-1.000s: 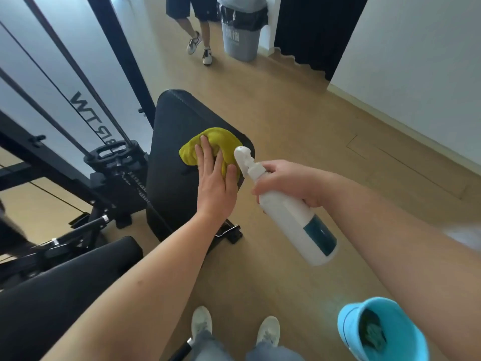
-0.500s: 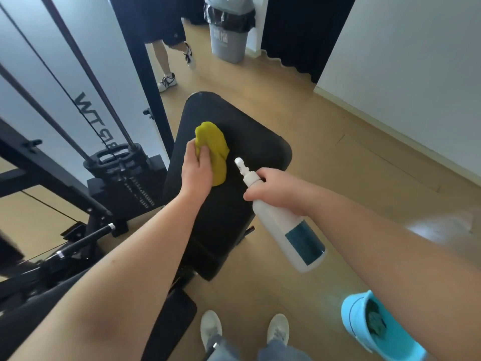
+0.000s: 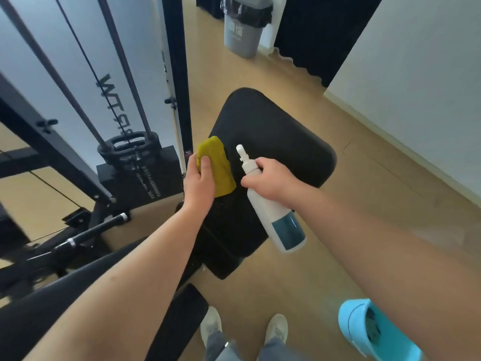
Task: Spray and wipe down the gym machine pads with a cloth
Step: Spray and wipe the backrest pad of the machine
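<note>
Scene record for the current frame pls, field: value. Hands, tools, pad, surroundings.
left hand: left hand grips yellow cloth at the pad's left edge
right hand: right hand grips spray bottle near its neck, nozzle over the pad
pad: black seat pad
machine: weight stack, left of pad
floor: blue bucket lower right; grey bin far end

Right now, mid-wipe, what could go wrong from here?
1. The left hand grips the yellow cloth bunched at the pad's left edge, so the wide right side may get skipped.
2. The right hand holds the spray bottle tilted, nozzle toward the far end. A squeeze might mist the floor beyond.
</note>
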A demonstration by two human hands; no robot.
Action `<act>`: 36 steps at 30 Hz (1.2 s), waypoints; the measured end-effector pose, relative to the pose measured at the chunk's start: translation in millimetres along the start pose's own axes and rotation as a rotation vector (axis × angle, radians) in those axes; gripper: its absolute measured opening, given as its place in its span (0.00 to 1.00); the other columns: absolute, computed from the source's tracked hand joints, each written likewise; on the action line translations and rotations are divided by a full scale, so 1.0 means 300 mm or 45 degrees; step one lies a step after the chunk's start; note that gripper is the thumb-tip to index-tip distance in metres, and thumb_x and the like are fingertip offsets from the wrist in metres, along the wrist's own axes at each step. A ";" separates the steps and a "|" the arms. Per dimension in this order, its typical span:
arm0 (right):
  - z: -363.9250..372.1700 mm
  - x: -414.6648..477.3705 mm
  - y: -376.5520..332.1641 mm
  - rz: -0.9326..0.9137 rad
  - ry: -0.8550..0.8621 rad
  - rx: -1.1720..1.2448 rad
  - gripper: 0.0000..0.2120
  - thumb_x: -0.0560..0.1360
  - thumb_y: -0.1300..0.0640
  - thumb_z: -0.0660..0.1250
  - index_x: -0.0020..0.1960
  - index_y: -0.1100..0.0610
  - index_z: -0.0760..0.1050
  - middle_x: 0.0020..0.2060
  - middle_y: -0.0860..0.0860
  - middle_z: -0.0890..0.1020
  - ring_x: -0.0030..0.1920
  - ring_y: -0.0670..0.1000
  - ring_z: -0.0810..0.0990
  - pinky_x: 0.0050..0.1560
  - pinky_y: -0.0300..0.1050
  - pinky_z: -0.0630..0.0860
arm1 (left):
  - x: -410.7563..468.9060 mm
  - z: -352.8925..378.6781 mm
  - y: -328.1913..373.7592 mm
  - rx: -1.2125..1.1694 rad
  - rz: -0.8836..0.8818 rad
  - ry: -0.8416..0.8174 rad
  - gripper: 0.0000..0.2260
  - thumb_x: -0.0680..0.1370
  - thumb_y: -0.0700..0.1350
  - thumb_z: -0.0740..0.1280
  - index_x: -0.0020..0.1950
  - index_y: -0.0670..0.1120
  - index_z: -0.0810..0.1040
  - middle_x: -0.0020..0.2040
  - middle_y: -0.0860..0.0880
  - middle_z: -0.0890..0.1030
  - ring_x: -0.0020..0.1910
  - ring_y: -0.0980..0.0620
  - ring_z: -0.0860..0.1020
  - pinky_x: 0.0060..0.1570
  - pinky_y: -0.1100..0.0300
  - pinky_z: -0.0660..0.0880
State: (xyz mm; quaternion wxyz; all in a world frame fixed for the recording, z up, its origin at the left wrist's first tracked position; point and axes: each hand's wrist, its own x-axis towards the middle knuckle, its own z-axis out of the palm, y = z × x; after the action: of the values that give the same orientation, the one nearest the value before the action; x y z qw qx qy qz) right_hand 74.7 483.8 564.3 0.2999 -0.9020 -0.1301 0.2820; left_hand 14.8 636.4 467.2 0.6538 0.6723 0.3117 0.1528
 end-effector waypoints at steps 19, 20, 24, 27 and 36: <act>0.119 0.054 -0.052 -0.015 0.135 -0.022 0.14 0.77 0.50 0.70 0.61 0.50 0.75 0.48 0.47 0.79 0.44 0.45 0.78 0.36 0.42 0.70 | 0.042 -0.044 -0.018 -0.105 -0.040 0.015 0.20 0.86 0.58 0.52 0.75 0.52 0.68 0.61 0.52 0.78 0.58 0.53 0.78 0.62 0.49 0.77; 0.116 0.048 -0.037 0.003 0.154 -0.037 0.12 0.76 0.50 0.70 0.58 0.51 0.75 0.47 0.48 0.79 0.44 0.46 0.78 0.36 0.42 0.69 | 0.038 -0.034 -0.016 -0.101 -0.035 0.004 0.19 0.87 0.57 0.52 0.75 0.52 0.67 0.59 0.53 0.77 0.56 0.55 0.77 0.60 0.52 0.77; 0.086 -0.005 0.021 0.026 0.171 -0.023 0.16 0.76 0.50 0.70 0.61 0.50 0.73 0.48 0.45 0.78 0.44 0.44 0.77 0.37 0.41 0.69 | 0.012 0.006 -0.016 -0.059 -0.010 -0.037 0.21 0.86 0.58 0.51 0.77 0.53 0.66 0.64 0.50 0.77 0.59 0.53 0.77 0.58 0.55 0.75; 0.058 -0.060 0.064 0.006 0.219 0.002 0.15 0.76 0.51 0.69 0.62 0.50 0.73 0.47 0.44 0.78 0.44 0.44 0.76 0.37 0.40 0.69 | -0.023 0.043 -0.010 -0.052 -0.001 -0.076 0.20 0.87 0.57 0.51 0.75 0.51 0.67 0.58 0.53 0.77 0.55 0.55 0.77 0.49 0.62 0.73; -0.036 -0.182 0.199 0.038 0.157 0.006 0.11 0.76 0.51 0.71 0.56 0.49 0.74 0.46 0.46 0.79 0.44 0.47 0.78 0.40 0.44 0.71 | -0.099 0.147 0.046 -0.024 0.035 -0.127 0.20 0.85 0.56 0.60 0.74 0.51 0.67 0.59 0.52 0.77 0.54 0.56 0.77 0.50 0.59 0.76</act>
State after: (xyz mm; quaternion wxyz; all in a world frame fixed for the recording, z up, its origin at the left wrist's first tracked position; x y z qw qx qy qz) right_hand 40.8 409.7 558.3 0.3052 -0.9189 -0.0973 0.2304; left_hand 22.4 584.0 482.2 0.6727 0.6770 0.2681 0.1311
